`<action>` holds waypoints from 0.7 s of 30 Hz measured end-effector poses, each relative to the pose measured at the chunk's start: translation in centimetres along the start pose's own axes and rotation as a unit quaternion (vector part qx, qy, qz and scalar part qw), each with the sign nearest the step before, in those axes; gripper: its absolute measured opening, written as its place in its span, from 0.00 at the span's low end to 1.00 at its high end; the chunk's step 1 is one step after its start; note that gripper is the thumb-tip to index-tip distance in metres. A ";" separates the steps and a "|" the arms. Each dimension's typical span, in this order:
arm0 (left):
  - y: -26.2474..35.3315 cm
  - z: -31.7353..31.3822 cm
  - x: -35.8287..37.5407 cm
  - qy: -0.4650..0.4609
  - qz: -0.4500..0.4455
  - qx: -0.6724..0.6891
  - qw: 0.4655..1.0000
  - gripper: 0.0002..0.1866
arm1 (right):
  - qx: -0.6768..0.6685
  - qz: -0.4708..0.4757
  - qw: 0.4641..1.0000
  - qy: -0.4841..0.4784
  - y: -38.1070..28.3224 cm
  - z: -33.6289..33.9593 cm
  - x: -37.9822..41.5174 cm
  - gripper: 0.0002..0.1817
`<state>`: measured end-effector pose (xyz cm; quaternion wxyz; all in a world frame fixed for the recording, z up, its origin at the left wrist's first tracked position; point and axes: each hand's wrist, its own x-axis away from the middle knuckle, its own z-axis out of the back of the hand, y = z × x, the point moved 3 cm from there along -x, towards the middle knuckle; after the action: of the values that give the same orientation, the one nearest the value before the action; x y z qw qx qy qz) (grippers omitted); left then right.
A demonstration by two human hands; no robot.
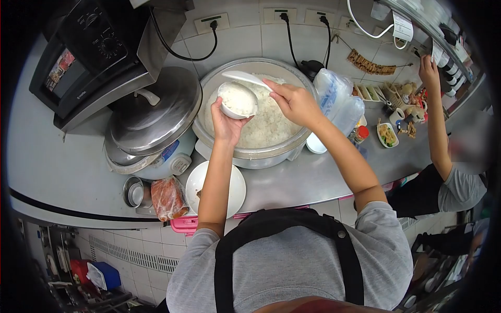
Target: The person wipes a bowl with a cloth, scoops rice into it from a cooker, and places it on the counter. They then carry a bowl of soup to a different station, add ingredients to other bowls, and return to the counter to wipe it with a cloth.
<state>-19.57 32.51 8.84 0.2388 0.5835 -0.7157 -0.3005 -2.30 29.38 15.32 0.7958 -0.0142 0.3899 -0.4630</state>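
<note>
My left hand [228,124] is wrapped round a small white bowl [237,111] heaped with rice [239,98]. In my right hand [293,103] is a white rice paddle [245,78], its flat end over the top of the bowl's mound. Both hands are above a large round rice cooker [263,156], which stands open and holds a lot of cooked white rice [276,122]. A white plate [237,193] with a small dark piece on it lies below my left forearm, at the counter's near edge.
A lidded metal cooker [156,112] and a microwave [86,57] stand left. Plastic bags [339,99] sit right of the rice, near a red-capped jar [361,134] and a dish of food [387,134]. At far right, a co-worker's raised hand [429,70] touches a paper slip. Wrapped meat [168,198] lies front left.
</note>
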 end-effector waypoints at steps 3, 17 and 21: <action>0.4 -0.2 0.1 -0.016 -0.012 -0.051 0.998 0.33 | 0.090 0.100 0.991 -0.005 -0.3 0.2 0.3 0.22; -1.5 -2.4 1.9 -0.066 0.037 0.026 0.997 0.34 | -0.009 0.067 0.995 -0.068 2.0 4.1 2.5 0.18; -4.7 -6.8 3.9 -0.047 -0.038 0.079 0.995 0.37 | -0.253 -0.259 0.926 0.102 5.0 5.6 8.0 0.14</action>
<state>-12.39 27.02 10.22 0.1465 0.6121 -0.7251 -0.2794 7.03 24.32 12.46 0.5739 -0.2684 0.5561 -0.5379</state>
